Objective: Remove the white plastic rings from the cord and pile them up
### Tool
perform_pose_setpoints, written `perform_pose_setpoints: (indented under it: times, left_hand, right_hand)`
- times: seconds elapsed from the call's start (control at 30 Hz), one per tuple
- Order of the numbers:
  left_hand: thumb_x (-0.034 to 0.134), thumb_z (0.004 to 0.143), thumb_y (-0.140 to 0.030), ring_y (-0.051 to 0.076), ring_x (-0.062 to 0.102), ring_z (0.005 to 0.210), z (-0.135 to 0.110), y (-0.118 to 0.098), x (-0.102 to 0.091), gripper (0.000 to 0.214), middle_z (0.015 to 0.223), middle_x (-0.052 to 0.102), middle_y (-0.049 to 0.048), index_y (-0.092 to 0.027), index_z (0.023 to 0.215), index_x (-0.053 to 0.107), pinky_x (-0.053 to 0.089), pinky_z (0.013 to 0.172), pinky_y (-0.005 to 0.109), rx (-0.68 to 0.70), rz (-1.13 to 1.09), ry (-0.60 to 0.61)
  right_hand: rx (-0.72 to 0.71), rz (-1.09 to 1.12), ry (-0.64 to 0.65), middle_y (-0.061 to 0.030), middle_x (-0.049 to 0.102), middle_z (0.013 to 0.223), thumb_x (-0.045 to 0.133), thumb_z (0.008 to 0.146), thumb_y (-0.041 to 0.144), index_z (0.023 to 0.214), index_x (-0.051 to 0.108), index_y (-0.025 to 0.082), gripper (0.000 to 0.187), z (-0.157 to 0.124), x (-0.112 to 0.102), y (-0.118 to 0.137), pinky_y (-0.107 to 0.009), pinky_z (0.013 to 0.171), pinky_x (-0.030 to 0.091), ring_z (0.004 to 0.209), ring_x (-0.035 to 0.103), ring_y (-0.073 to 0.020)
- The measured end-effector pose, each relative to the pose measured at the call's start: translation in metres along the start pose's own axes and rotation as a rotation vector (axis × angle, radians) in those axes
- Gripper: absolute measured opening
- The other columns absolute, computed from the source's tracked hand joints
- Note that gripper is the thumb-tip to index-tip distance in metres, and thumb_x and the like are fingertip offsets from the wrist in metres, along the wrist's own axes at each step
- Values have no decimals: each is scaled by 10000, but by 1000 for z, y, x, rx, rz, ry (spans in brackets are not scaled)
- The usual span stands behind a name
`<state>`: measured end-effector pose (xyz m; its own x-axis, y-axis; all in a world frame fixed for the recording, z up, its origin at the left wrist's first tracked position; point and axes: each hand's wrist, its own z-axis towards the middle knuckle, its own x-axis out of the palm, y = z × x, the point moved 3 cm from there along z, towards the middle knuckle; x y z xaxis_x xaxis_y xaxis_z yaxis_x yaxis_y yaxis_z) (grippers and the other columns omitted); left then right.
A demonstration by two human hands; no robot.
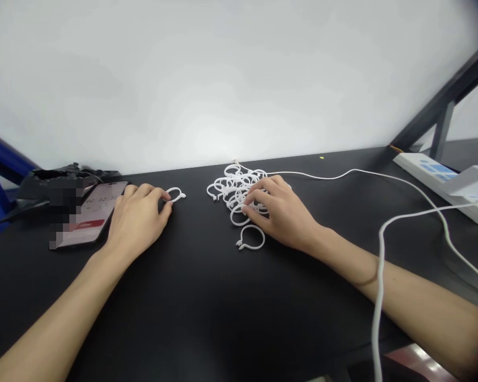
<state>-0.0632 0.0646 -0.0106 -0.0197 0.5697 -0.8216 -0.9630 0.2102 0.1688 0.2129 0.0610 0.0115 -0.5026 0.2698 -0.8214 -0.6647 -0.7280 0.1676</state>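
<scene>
My left hand pinches a white plastic snap ring between thumb and index finger, low over the black table. At the middle lies a tangled pile of similar white rings, each an open loop with small clasp ends. My right hand rests over the pile's right side, its fingers curled and thumb and index closed at the edge of one ring. A single loose ring lies in front of the pile, below the right hand. The right fingers cover part of the pile.
A phone showing a timer lies left of my left hand, beside a black bag. A white cable runs behind the pile to the right; another crosses over my right forearm. A white power strip sits at right.
</scene>
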Motion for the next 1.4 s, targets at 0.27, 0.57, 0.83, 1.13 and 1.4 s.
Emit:
perform_pose_setpoints:
  times: [0.27, 0.57, 0.83, 1.13, 1.4]
  left_hand:
    - [502, 922, -299, 322, 570, 813, 1, 1, -2, 192, 808, 699, 123, -247, 779, 617, 363, 589, 417, -62, 30, -1]
    - [439, 932, -307, 293, 599, 816, -2, 6, 0, 251, 794, 713, 85, -235, 874, 672, 354, 583, 385, -85, 36, -28]
    - [516, 898, -285, 325, 627, 787, 2, 4, 2, 158, 799, 750, 96, -247, 923, 668, 375, 569, 397, -95, -4, -63]
    - [494, 941, -311, 296, 648, 854, 9, -16, -15, 189, 876, 747, 85, -230, 1024, 643, 468, 707, 434, -85, -211, -55]
    - [554, 897, -513, 186, 647, 804, -3, -84, -50, 294, 893, 729, -15, -290, 1052, 666, 480, 673, 289, -273, -921, 260]
  right_hand:
    - [8, -17, -36, -108, 661, 982, 561, 932, 263, 902, 683, 155, 165, 2, -3, -1, -399, 863, 458, 944, 523, -239]
    - [10, 21, -111, -90, 661, 950, 567, 928, 255, 879, 670, 175, 140, 2, -7, 2, -383, 837, 456, 907, 513, -224]
    - [11, 37, -118, -77, 662, 938, 558, 937, 257, 865, 662, 179, 148, 2, -9, 4, -366, 864, 448, 919, 520, -213]
    - [30, 111, -145, -67, 663, 927, 562, 932, 255, 861, 655, 188, 134, 1, -10, 8, -367, 850, 455, 904, 519, -209]
    - [-64, 127, -200, -70, 686, 907, 593, 922, 246, 827, 660, 173, 138, 0, -15, 19, -372, 836, 468, 882, 549, -201]
